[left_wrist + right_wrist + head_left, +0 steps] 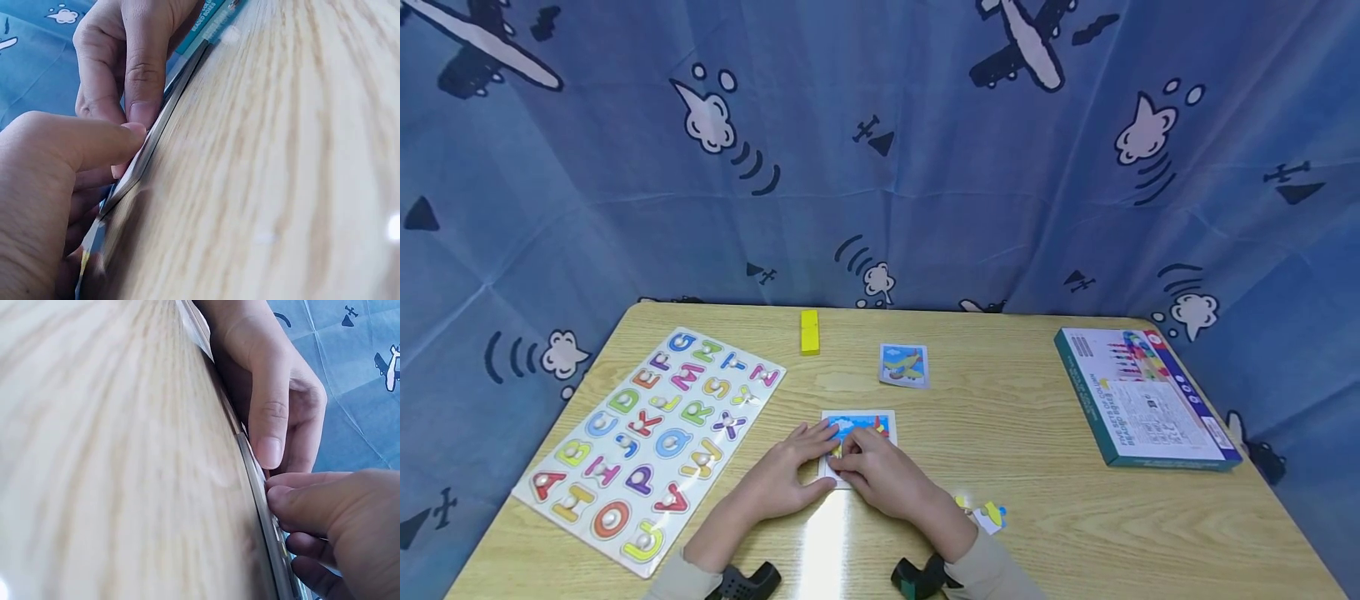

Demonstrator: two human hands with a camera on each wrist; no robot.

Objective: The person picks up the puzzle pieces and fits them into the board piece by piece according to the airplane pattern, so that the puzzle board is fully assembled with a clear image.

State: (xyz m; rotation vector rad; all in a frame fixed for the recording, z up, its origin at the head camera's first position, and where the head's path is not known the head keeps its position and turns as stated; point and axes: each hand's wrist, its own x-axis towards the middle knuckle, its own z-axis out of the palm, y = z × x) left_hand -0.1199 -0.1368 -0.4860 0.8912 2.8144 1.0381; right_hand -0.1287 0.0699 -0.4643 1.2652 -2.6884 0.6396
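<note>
A small jigsaw puzzle in a white-edged tray (pixel 859 413), with a blue sky picture and a red part, lies on the table at front centre. My left hand (pixel 786 475) rests at the tray's left side, its fingers stretched over the picture and the thumb by the lower corner. Over the middle of the puzzle, my right hand (pixel 887 475) has its fingers bent and pinches a puzzle piece mostly hidden by the fingertips. Both wrist views show the tray's thin edge (pixel 156 134) from the side, with the two thumbs close together there. Loose puzzle pieces (pixel 988 518) lie beside the right forearm.
A square airplane picture card (pixel 904 367) lies behind the puzzle, and a yellow block (pixel 809 332) is farther back. An alphabet peg board (pixel 646 567) covers the left side. At the right lies a flat game box (pixel 1150 408). A blue curtain (pixel 925 208) hangs behind the table.
</note>
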